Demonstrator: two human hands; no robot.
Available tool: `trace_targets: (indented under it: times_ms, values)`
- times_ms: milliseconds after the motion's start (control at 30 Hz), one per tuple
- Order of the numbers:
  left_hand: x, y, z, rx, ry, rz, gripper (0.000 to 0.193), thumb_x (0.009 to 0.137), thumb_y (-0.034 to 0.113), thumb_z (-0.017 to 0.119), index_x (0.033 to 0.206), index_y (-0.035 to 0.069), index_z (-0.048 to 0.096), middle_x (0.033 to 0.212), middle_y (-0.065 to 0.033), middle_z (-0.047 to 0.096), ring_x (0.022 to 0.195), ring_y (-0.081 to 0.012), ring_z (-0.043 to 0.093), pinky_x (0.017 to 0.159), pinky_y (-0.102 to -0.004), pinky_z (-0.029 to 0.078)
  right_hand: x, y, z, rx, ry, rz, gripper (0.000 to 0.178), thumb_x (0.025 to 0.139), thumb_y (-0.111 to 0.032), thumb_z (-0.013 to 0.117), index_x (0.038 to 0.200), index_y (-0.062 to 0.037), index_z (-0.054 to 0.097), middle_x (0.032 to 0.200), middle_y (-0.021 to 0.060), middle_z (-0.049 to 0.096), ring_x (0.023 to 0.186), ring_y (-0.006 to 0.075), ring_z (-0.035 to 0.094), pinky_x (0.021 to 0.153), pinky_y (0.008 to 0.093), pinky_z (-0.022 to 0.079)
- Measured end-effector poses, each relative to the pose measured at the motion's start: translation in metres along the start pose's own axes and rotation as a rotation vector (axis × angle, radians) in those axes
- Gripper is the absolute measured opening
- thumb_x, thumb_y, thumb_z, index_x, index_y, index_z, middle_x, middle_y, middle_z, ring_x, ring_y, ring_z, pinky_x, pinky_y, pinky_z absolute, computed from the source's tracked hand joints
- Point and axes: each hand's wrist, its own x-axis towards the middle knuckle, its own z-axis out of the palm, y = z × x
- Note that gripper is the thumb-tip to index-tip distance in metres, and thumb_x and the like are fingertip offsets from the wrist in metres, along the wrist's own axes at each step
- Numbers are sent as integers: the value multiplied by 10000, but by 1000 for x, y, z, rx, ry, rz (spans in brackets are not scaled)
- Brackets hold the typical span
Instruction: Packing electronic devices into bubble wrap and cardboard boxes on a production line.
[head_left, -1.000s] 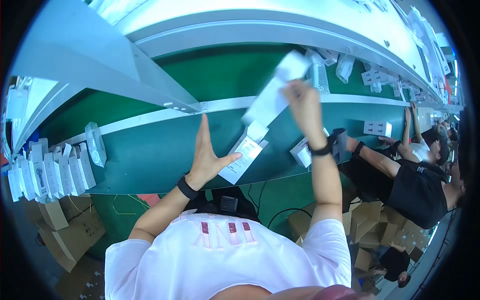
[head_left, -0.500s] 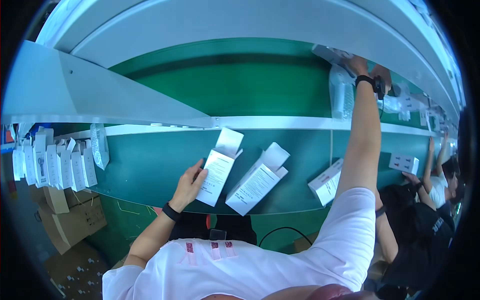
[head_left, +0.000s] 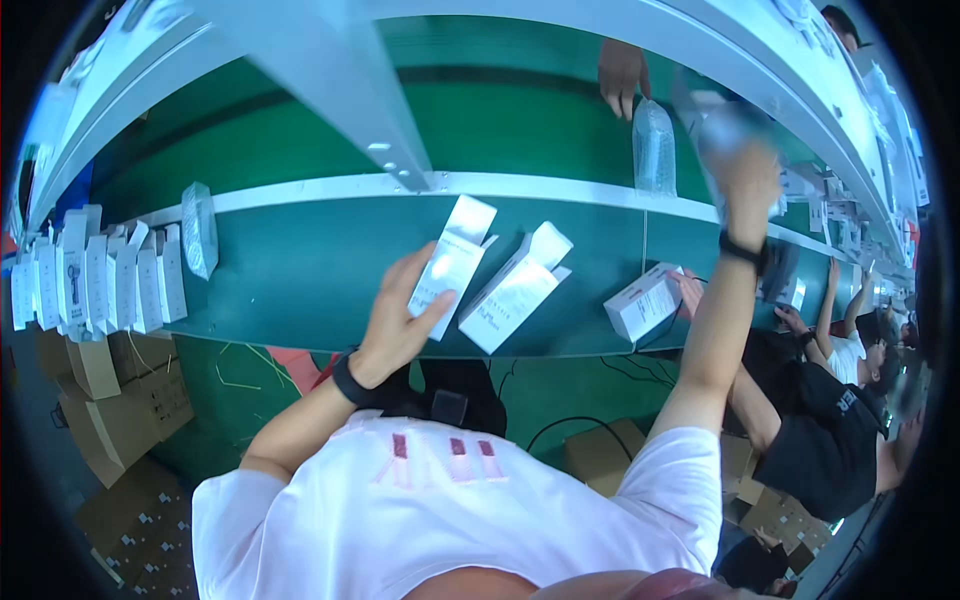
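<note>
My left hand (head_left: pixel 398 315) grips the lower part of a white carton (head_left: pixel 450 262) with its top flap open, thumb across the printed front. Right beside it stands a second white carton (head_left: pixel 510 300), also with raised flaps. My right hand (head_left: pixel 748 178) is stretched out far to the right, over the far belt. Its fingers are smeared by motion, and a blurred pale, shiny thing (head_left: pixel 732 128) is at them; whether they hold it I cannot tell. Near it, another person's hand (head_left: pixel 622 78) touches the top of a bubble-wrapped pack (head_left: pixel 655 150).
A closed white carton (head_left: pixel 645 302) lies to the right, a co-worker's hand (head_left: pixel 688 292) against it. Several open white cartons (head_left: pixel 105 280) stand in a row at left, next to another bubble-wrapped pack (head_left: pixel 199 230). A metal post (head_left: pixel 330 80) and rail (head_left: pixel 560 186) divide the green surfaces.
My left hand has closed around the left open carton. My right hand has moved nearer to me from the far belt. Another person's hand now shows at the bubble-wrapped pack. The view has shifted.
</note>
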Motion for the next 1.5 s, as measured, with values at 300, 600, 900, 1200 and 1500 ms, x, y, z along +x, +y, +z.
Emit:
trace_targets:
  times_ms: [300, 600, 900, 1200, 1500]
  values:
    - [-55, 28, 16, -980, -189, 26, 944, 731, 237, 805, 1428, -20, 224, 1362, -170, 419, 1277, -272, 401, 1064, -406, 333, -302, -101, -108, 939, -3, -413, 782, 649, -213, 822, 1256, 72, 421, 1123, 209, 524, 987, 336, 560, 830, 398, 468]
    - [-86, -42, -115, -344, 317, 236, 934, 636, 277, 848, 1357, 17, 316, 1263, -170, 488, 1153, -291, 513, 954, -381, 428, -339, -192, -144, 1275, -22, -769, 729, 757, -192, 749, 1344, 33, 379, 1317, 176, 469, 1178, 288, 488, 1012, 384, 363]
    - [-73, -156, -242, -1106, -312, -600, 482, 900, 463, 577, 1169, 64, 571, 1048, -69, 645, 832, -118, 646, 723, -232, 540, -274, -394, -112, 1497, -928, -727, 310, 902, -155, 601, 1181, -22, 601, 990, 63, 666, 838, 103, 605, 727, 225, 460]
    - [-57, -249, -256, -1404, -241, -714, 427, 889, 475, 590, 1110, 112, 625, 918, -15, 680, 784, -104, 656, 675, -277, 559, -322, -464, -34, 1350, -1107, -239, 516, 924, -448, 525, 1302, -96, 522, 1151, 110, 610, 832, 171, 630, 687, 294, 503]
    - [-66, -265, -326, 625, 709, -432, 928, 666, 390, 799, 1371, 6, 334, 1226, -254, 461, 1178, -398, 403, 999, -453, 337, -343, -478, 7, 1305, -937, -227, 494, 868, -334, 652, 1238, -21, 560, 1111, 115, 630, 831, 148, 631, 710, 272, 498]
